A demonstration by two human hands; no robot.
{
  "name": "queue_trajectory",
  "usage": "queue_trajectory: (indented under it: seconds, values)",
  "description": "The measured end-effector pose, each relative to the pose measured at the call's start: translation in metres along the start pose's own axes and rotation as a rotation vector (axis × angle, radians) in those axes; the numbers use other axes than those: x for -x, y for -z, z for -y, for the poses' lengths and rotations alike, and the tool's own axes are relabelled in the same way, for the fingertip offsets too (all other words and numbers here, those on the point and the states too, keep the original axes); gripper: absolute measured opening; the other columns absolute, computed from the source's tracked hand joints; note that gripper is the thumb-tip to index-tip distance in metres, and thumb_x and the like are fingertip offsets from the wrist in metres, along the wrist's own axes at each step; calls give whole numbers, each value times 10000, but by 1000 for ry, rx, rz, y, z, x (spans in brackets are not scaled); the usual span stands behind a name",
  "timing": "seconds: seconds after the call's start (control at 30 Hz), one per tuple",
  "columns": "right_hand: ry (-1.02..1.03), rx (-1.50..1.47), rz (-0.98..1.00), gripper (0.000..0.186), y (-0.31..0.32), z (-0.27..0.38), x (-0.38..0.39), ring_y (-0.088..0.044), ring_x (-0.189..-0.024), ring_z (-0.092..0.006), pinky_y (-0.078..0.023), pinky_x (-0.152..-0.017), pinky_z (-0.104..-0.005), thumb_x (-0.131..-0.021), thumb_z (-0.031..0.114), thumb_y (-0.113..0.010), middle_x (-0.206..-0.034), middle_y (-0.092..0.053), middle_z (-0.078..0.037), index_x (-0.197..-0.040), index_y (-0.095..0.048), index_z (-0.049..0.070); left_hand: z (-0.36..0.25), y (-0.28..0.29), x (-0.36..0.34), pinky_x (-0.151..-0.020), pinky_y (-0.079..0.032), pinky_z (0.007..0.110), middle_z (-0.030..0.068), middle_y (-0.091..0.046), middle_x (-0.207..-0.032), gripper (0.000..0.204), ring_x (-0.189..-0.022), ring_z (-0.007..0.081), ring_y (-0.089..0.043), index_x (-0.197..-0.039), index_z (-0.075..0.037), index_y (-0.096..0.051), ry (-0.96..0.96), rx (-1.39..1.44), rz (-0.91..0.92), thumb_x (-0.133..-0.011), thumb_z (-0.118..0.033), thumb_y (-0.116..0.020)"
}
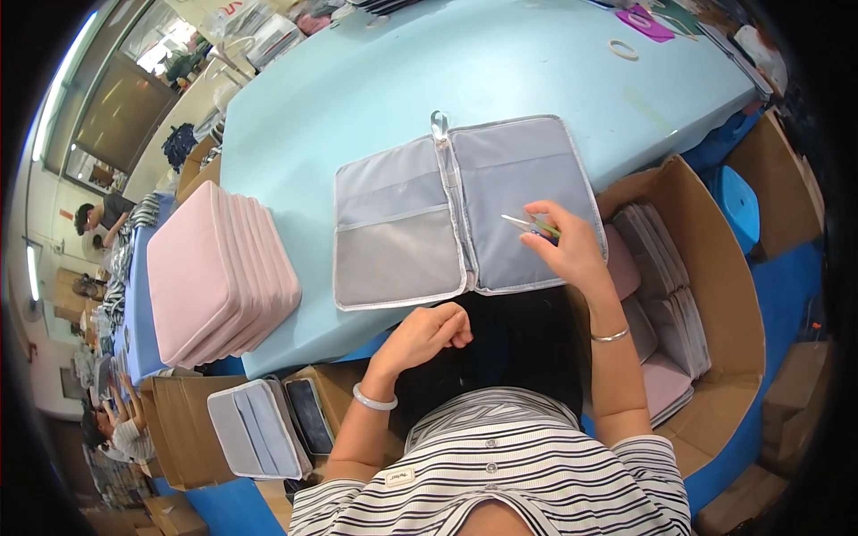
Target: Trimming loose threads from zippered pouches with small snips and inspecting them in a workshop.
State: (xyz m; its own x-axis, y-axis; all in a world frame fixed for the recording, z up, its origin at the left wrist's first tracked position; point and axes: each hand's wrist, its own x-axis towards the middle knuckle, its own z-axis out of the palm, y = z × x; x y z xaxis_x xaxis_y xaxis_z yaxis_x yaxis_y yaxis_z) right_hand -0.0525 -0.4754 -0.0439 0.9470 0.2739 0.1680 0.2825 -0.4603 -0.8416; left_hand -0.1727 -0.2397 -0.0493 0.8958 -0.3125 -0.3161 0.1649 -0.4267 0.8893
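An opened grey zip case (398, 259) lies flat on the table, with pockets on both inner halves and a pale trim around its edge. A loop (439, 123) sticks out at the far end of its spine. Over its right half, my right hand (570, 247) is closed around small thread snips (529, 224), blades pointing left. My left hand (426, 337) is curled into a loose fist just off the near edge of the case, apart from it. Nothing shows in its fingers.
Pink cases (210, 268) are stacked on the light blue table (295, 116) at left. At right stands a cardboard box (724, 330) holding several pink and grey cases. Another grey case (255, 429) and a phone (309, 415) sit below the table's left edge. People work far left.
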Motion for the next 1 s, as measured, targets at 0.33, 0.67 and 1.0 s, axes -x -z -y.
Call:
queue_trajectory:
  seconds: [0.33,0.67,1.0]
  values:
    - [76,115,-430,217,16,-39,31,-589,-681,-261,-466,-627,-335,-804,143,-696,-771,-599,-119,-955,-598,22,59,-24,-1,-877,-518,341,121,-590,-1161,338,-1047,232,-610,-1239,22,-489,-38,988,-515,-949,-143,-541]
    - [-237,-301,-327,214,22,-89,52,-513,-744,-51,-425,-663,-204,-907,176,-629,-814,-583,-6,-978,-571,-18,57,-47,-21,-870,-529,324,64,-605,-1086,321,-976,171,-614,-1173,-31,-512,-161,1073,-669,-877,-55,-635]
    - [-223,-428,-327,149,24,-69,58,-364,-632,-14,-308,-551,-187,-869,124,-652,-715,-449,70,-888,-556,12,41,-48,-19,-622,-571,266,84,-609,-933,303,-778,149,-630,-1111,35,-513,24,993,-799,-850,-64,-629]
